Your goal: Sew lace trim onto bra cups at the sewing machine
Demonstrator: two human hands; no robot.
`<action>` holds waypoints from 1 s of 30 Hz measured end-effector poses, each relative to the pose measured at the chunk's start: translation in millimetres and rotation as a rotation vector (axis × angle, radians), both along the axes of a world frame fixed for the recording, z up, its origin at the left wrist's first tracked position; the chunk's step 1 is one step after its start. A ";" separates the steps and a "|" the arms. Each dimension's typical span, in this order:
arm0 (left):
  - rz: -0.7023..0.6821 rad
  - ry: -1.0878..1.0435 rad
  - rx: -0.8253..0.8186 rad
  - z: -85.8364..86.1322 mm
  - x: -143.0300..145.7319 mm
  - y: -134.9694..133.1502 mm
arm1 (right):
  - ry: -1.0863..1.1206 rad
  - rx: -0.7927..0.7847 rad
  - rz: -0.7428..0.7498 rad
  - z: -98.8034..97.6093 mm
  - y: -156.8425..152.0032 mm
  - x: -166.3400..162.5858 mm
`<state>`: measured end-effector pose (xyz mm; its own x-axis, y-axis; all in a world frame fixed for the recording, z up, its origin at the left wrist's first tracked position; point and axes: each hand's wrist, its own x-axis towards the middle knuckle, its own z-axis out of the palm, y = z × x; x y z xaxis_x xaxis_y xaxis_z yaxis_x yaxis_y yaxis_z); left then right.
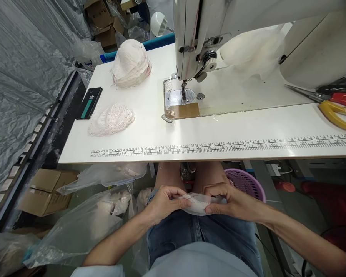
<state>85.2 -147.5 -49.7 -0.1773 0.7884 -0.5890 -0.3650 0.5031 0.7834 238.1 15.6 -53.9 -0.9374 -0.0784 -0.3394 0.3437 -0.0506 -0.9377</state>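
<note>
At lower centre of the head view, holds sheer white fabric [198, 204] over denim shorts [178, 234], pinched in the fingers [181, 204] of both left hand [167, 198] and right hand [230, 198]. Toward upper left, has a lace stack [112, 120] near a black phone [89, 103] on the worktop [150, 132].

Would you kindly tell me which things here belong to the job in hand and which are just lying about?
Likely job things:
sheer white fabric, held by left hand and right hand
pale fabric piles
sewing machine

Probably just lying about:
phone
cardboard boxes
</note>
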 end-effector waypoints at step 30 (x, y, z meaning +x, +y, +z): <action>-0.022 0.017 -0.060 -0.5 1.9 0.5 | 0.029 0.077 -0.045 -3.1 0.8 25.3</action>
